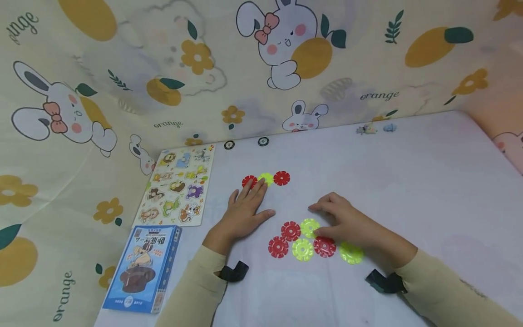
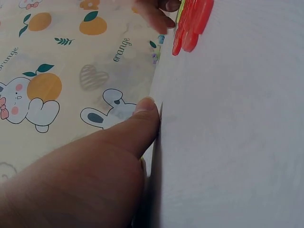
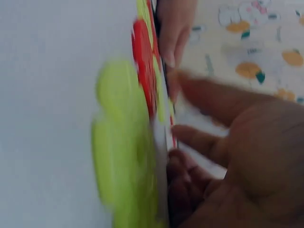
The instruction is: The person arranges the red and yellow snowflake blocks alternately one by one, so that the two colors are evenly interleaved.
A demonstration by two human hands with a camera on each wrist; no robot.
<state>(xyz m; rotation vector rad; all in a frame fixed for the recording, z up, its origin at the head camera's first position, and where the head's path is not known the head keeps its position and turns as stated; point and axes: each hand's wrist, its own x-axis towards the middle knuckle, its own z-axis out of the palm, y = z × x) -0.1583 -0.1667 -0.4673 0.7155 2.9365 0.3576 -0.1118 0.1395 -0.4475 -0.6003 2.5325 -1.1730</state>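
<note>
My left hand (image 1: 245,211) lies flat with its fingers spread. Its fingertips rest on a red notched plastic disc (image 1: 247,180) and a yellow-green notched disc (image 1: 267,177) in the back row. Another red disc (image 1: 282,178) lies just right of them. My right hand (image 1: 347,222) hovers over the front group, thumb and index finger apart with nothing between them. Its thumb is at the edge of a yellow-green disc (image 1: 308,227) and above a red disc (image 1: 325,247). Further red and yellow-green discs lie about it, one yellow-green disc (image 1: 351,254) partly under the wrist.
A blue game box (image 1: 139,268) and an animal sticker board (image 1: 173,186) are at the left. Two small black round pieces (image 1: 229,145) sit along the back edge, with small figures (image 1: 366,129) farther right. A printed cloth (image 1: 245,68) hangs behind the white tabletop (image 1: 429,190).
</note>
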